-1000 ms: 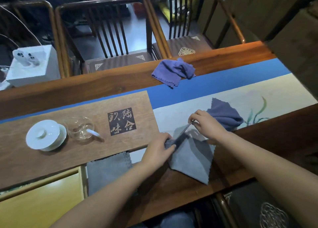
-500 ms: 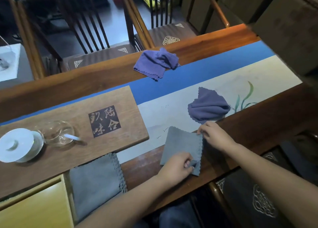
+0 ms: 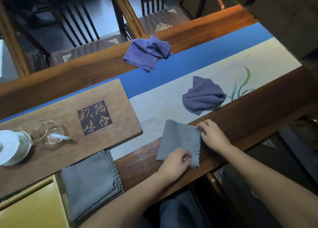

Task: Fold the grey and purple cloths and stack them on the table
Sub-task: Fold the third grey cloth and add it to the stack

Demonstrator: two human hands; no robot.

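At nine o'clock a wooden tea tray [image 3: 56, 124] carries a white lidded cup [image 3: 9, 147] beside a glass pitcher [image 3: 45, 134]; wooden chairs [image 3: 96, 29] stand at twelve.

Wooden table [image 3: 223, 122] bearing a blue-and-cream runner [image 3: 197, 60], an inscribed wooden board [image 3: 106, 110], a folded grey cloth [image 3: 179, 138] at the near edge, a grey stack [image 3: 89, 181], and two crumpled purple cloths [image 3: 148, 53] [image 3: 203, 97].

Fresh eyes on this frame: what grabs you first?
Both hands on the grey cloth at the table's near edge: left hand pinches its near corner, right hand its right edge. Two crumpled purple cloths lie beyond; a folded grey stack sits left.
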